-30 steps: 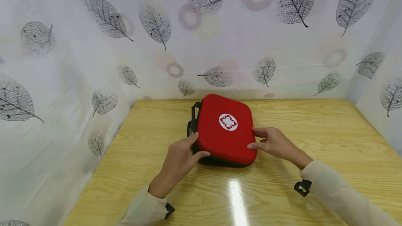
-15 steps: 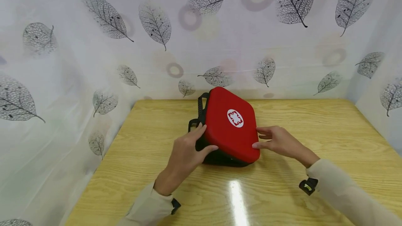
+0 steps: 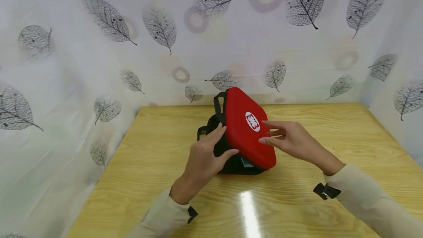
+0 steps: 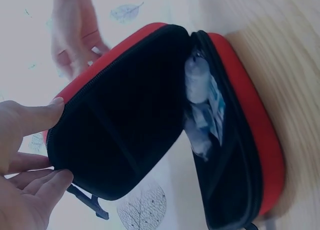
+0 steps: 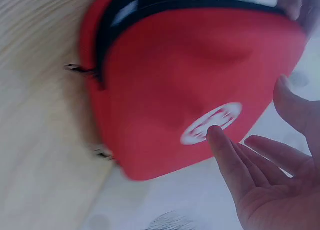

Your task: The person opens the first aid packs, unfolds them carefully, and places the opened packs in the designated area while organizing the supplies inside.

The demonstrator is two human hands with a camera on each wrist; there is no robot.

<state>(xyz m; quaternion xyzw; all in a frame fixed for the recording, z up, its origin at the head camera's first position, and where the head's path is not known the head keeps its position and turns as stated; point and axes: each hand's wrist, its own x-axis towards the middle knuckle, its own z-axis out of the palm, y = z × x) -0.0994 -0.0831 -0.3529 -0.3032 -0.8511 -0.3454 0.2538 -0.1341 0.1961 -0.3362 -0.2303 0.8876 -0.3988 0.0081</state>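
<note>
A red first-aid case [image 3: 242, 131] with a white cross emblem stands partly unzipped on the table, its lid tilted up. My left hand [image 3: 203, 155] grips the lid's left edge between thumb and fingers. In the left wrist view the lid's black inside [image 4: 125, 104] shows, and the base [image 4: 267, 155] holds white and clear-wrapped items [image 4: 197, 82] of unclear kind. My right hand [image 3: 294, 140] is beside the lid's outer face, fingers loosely extended. Near the emblem [image 5: 211, 123], its fingertips hold nothing; whether they touch the lid I cannot tell.
The wooden table [image 3: 158, 186] reaches back to a leaf-patterned curtain [image 3: 231, 39], which also hangs along both sides. A black carrying handle [image 3: 218, 108] sticks out from the lid's left edge. Zipper pulls [image 5: 77, 68] hang at the case's side.
My left hand has raised the lid's left side and moved right and up with it, so the case gapes wider. My right hand has come off the right edge to the lid's face.
</note>
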